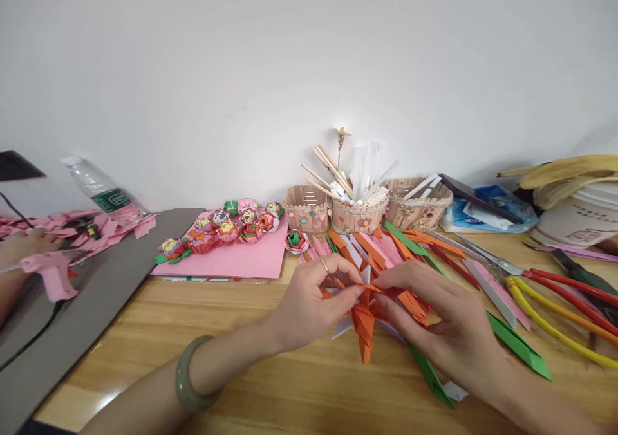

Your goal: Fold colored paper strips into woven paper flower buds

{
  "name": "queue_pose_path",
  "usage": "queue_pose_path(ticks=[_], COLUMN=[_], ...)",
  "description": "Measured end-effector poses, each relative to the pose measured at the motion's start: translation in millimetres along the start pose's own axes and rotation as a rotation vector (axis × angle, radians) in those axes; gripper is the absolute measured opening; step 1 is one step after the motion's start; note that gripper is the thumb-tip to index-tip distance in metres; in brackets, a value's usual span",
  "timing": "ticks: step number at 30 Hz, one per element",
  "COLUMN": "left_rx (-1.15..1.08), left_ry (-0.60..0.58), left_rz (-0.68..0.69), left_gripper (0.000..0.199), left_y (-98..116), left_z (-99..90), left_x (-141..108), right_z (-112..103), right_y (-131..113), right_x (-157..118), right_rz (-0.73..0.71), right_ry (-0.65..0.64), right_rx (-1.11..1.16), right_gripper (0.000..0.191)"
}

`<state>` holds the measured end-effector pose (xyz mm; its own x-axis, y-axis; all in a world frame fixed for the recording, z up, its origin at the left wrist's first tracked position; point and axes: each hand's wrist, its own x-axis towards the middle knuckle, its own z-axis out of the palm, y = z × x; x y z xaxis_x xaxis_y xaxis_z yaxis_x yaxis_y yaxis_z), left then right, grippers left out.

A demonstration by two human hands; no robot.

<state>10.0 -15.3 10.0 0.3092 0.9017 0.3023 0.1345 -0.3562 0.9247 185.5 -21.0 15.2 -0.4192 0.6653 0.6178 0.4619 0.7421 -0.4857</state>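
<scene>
In the head view both hands meet over the table around a folded paper piece (364, 329) in orange, with white and green strips sticking out around it. My left hand (318, 296), with a ring and a green bangle, pinches its upper left part between thumb and forefinger. From the right, my right hand (439, 313) grips an orange fold with thumb and fingers. The fingers hide the centre of the piece. Behind and under the hands lie loose folded strips (386, 248) in pink, orange, white and green. A green strip (519, 345) rests to the right.
Finished paper flowers (226, 229) sit on pink sheets (241, 264). Decorated baskets (360, 216) line the wall. Scissors (519, 271) and yellow-handled pliers (555, 329) lie right. At left, another person's hand (29, 245) is near a pink glue gun (52, 277) and a bottle (103, 190).
</scene>
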Motion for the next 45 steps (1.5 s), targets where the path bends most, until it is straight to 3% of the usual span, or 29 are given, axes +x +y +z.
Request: queue_pose_path(ticks=[3, 9, 11, 13, 16, 18, 20, 22, 24, 27, 29, 31, 33, 34, 37, 39, 45], left_rx=[-0.057, -0.102, -0.023, 0.127, 0.341, 0.370, 0.273, 0.026, -0.205, -0.276, -0.220, -0.137, -0.055, -0.020, 0.069, 0.102, 0.108], left_ry=[-0.003, -0.050, -0.027, 0.003, 0.009, 0.000, -0.026, -0.071, -0.066, -0.085, -0.044, 0.052, 0.124, 0.133, 0.100, 0.069, 0.058], left_rz=[-0.047, -0.150, -0.074, 0.098, 0.360, 0.389, 0.270, 0.029, -0.169, -0.282, -0.244, -0.146, -0.030, 0.026, 0.167, 0.240, 0.275], left_gripper=[0.009, 0.009, 0.007, 0.006, 0.009, 0.010, 0.007, 0.005, 0.018, 0.027, 0.023, 0.016, 0.010, 0.009, 0.008, 0.008, 0.007], left_y=[1, 0, -3, -6, -11, -11, -8, -4, -1, -1, -3, -5, -8, -9, -11, -13, -15], left_z=[-0.8, -2.0, -1.5, -0.9, -0.4, -1.0, -2.4, -4.1, -5.3, -5.8, -6.0, -6.6, -7.5, -7.7, -7.5, -6.8, -7.7], left_x=[2, 5, 4, 2, -3, -3, -1, 3, 8, 12, 12, 11, 10, 9, 8, 8, 8], right_z=[0, 1, 3, 4, 5, 5, 5, 4, 4, 4, 4, 3, 1, 0, -2, -3, 0], right_y=[0, 3, 3, 3, 4, 4, 5, 7, 10, 13, 13, 10, 6, 3, -4, -6, 0], right_x=[2, 0, -2, -4, -6, -7, -7, -7, -6, -5, -4, -2, 0, 1, 5, 7, 9], right_rz=[0.088, 0.122, 0.153, 0.142, 0.004, -0.081, -0.111, -0.131, -0.171, -0.234, -0.235, -0.187, -0.065, 0.027, 0.357, 0.512, 0.745], right_ry=[-0.065, -0.074, -0.078, -0.080, -0.055, -0.037, -0.025, 0.012, 0.051, 0.046, 0.083, 0.188, 0.214, 0.167, -0.111, -0.221, -0.202], right_rx=[0.045, 0.033, -0.026, -0.112, -0.221, -0.268, -0.295, -0.295, -0.274, -0.263, -0.300, -0.321, -0.241, -0.158, 0.152, 0.328, 0.619], right_gripper=[0.009, 0.009, 0.008, 0.007, 0.006, 0.006, 0.007, 0.008, 0.012, 0.015, 0.017, 0.018, 0.009, 0.005, 0.021, 0.028, 0.034])
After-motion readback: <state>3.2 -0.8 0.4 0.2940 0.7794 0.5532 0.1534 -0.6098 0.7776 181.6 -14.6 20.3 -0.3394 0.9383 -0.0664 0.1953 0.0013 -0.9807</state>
